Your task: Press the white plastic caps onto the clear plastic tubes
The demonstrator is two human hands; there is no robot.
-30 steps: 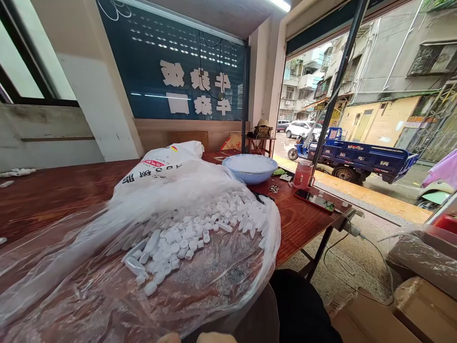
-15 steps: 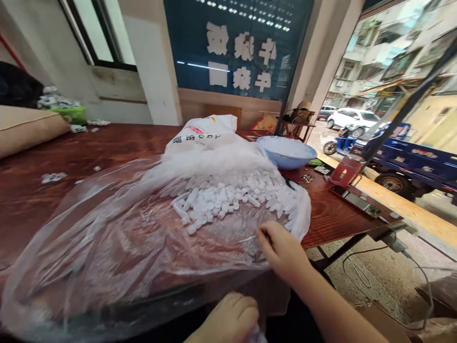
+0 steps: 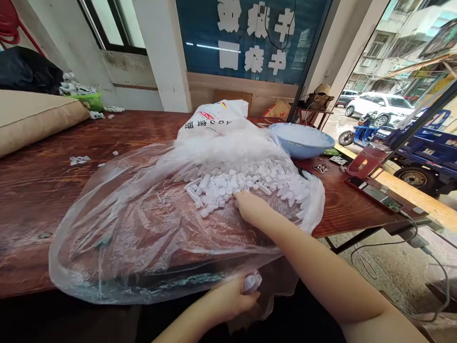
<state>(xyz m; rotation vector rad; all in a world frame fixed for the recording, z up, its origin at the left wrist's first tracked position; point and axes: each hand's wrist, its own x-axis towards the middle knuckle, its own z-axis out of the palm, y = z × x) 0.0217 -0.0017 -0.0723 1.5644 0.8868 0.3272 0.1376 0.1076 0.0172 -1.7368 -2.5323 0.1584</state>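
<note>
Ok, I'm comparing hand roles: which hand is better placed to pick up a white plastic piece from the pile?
Probably the right hand: it is at the near edge of the white pieces, while the left hand is farther back, closed around something whitish.

A dark-framed window [image 3: 110,21] breaks the pale wall [image 3: 67,43]; the floor [image 3: 400,281] seems speckled.

In the middle of the frame, the right hand [image 3: 252,207] is at the edge of a pile of little white pieces [image 3: 228,183] on a big clear bag [image 3: 143,238]. At the bottom middle, the left hand [image 3: 232,297] holds a whitish bundle [image 3: 252,282].
</note>
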